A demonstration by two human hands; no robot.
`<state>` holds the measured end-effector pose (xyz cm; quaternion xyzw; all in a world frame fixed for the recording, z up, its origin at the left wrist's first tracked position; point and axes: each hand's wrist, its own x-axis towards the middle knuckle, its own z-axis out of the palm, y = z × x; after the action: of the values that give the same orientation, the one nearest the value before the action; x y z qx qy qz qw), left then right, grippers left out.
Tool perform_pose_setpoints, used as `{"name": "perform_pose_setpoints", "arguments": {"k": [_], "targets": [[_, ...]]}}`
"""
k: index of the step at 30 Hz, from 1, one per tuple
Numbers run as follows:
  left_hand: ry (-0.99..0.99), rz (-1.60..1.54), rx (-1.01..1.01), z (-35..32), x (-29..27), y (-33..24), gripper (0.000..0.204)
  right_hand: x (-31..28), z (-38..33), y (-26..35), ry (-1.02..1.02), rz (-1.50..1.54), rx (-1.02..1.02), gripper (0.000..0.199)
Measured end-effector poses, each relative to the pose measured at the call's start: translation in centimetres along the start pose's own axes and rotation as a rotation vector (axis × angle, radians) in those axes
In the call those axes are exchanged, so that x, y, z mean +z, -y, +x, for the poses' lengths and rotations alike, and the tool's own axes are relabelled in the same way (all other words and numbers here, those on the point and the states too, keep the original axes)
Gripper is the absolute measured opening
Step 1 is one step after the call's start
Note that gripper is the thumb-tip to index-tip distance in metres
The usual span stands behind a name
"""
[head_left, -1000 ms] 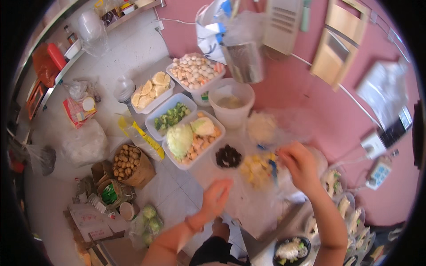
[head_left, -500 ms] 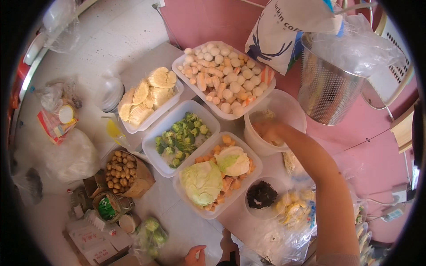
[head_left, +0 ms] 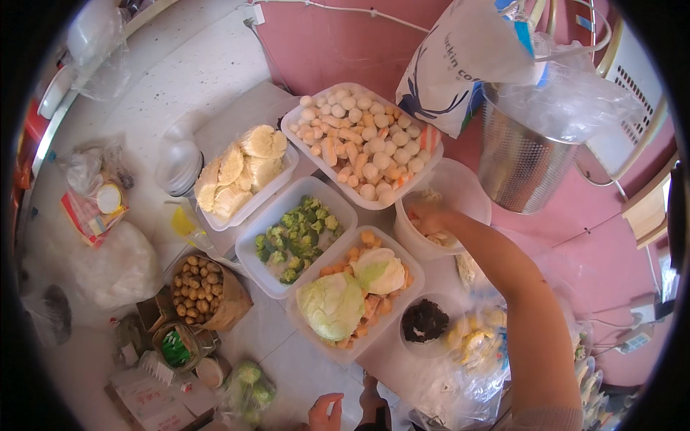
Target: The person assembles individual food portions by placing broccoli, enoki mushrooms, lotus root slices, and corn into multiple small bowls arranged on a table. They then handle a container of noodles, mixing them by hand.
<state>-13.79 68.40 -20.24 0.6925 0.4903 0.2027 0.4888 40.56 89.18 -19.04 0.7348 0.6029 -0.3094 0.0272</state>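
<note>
"Translucent bucket (head_left: 463,183), one, round, pale contents (head_left: 435,235). Location?"

"Worktop (head_left: 384,355), back from the near edge, beyond the clear round tub (head_left: 424,350) of dark pieces; beside the right-hand end of the ball tray (head_left: 377,205). Whether those touch: cannot tell."

"Hands?"

"Right hand (head_left: 431,215), one, down inside the bucket; fingers hidden, so what they grip, if anything, cannot be told. Left hand (head_left: 327,414), one, outside the worktop's near edge; thumb and forefinger loosely parted, nothing seen between them."

"Hazards?"

"Item one: bucket tipping, should the forearm (head_left: 510,273) bear down on its rim. Item two: pale contents dropping into the cabbage tray (head_left: 417,276), if an overfull handful were carried across its right edge. Item three: clear film (head_left: 460,391) snagging on the grey sleeve (head_left: 553,418), which could drag the yellow packet (head_left: 478,343) toward the worktop's near edge."

"Likeliest?"

"Item two, in my judgement; the cabbage tray lies close and uncovered."
</note>
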Motion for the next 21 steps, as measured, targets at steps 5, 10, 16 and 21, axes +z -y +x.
{"name": "perform_pose_setpoints", "arguments": {"k": [5,10,16,21], "targets": [[0.01,-0.063,0.12,0.0,-0.4,-2.8,0.014,-0.8,-3.4,-0.9,-0.395,-0.03,-0.098,0.039],[0.227,-0.513,0.026,-1.1,0.8,-0.5,0.047,-2.5,-9.0,2.2,-0.303,-0.563,0.135,0.031],[0.142,-0.102,0.21,1.9,1.7,-7.7,0.018,-2.7,-14.8,3.2,-0.641,0.555,0.152,0.033],[0.392,-0.743,0.156,3.9,5.2,-20.1,0.038,2.7,-32.3,12.9,-0.578,1.882,-0.176,0.032]]}}
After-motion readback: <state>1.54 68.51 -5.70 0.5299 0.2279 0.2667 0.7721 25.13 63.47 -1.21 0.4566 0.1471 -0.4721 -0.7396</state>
